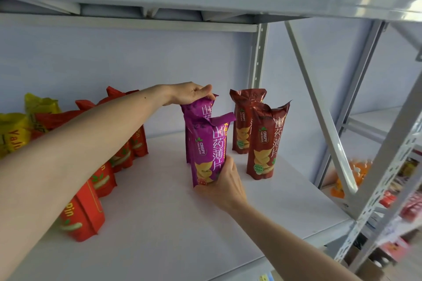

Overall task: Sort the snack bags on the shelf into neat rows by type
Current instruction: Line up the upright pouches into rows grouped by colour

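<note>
Squaring up the purple row is the step in hand, as I read it. Front purple bag (209, 155) stands upright mid-shelf, right hand (225, 186) wrapped round its lower right edge, fingers curled on the pack near the base. Rear purple bag (197, 110) stands directly behind, touching or nearly so; left hand (190, 93) pinches its top seal from above, thumb and fingertips closed on the crimp. Both hands hold something, neither is loose.

Just to the right, two dark red bags (266, 141) stand one behind the other, already a tidy file, apart from the purple pair. Left side: a row of orange-red bags (80, 214) runs front to back, partly hidden by the left forearm, and yellow bags (13, 132) sit at the far left edge. White shelf (159, 223) carries all of it; grey metal uprights (258, 57) at the right, more goods blurred on lower racks beyond.

To do it well: keep the rear bag steadied by its seal while sliding the front one by its base, not the top, since these tall narrow packs look tippy. Line the purple faces parallel with the dark red file, labels forward, with an even gap between files. Release the lower hand first, then the top pinch, so nothing topples.
</note>
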